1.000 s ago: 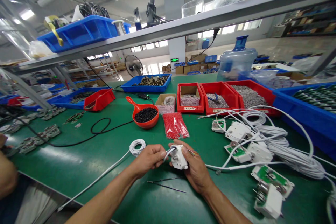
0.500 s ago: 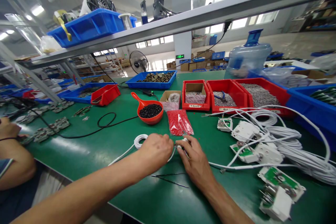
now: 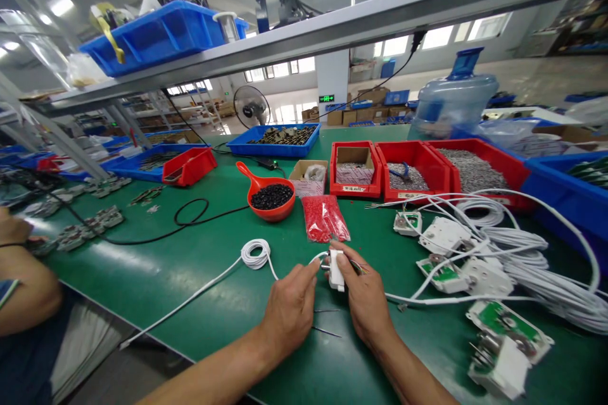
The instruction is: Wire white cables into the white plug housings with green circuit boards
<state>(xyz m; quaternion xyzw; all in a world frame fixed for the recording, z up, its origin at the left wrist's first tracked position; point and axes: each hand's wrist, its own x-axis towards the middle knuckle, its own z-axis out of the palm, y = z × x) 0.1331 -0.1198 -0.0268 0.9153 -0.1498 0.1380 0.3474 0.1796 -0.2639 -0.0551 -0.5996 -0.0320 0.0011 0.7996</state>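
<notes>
To your left, the green bench (image 3: 156,278) lies open between the white cord (image 3: 190,304) and the black cable loop (image 3: 190,218), giving a hand clear passage. Ahead, the red bag (image 3: 325,218) and orange scoop (image 3: 268,197) stand just beyond your hands. To the right, the white cable coils (image 3: 522,247) and white housings (image 3: 444,237) crowd the surface; tweezers (image 3: 327,323) lie beneath your wrists.

Couldn't really make out the small white housing (image 3: 336,269), mostly covered by the right hand (image 3: 368,300) and left hand (image 3: 289,310). Tweezers (image 3: 327,331) half tucked under the hands. White units (image 3: 498,367) at lower right clipped by the frame edge. Label on red bin (image 3: 354,188) too tiny to read.
</notes>
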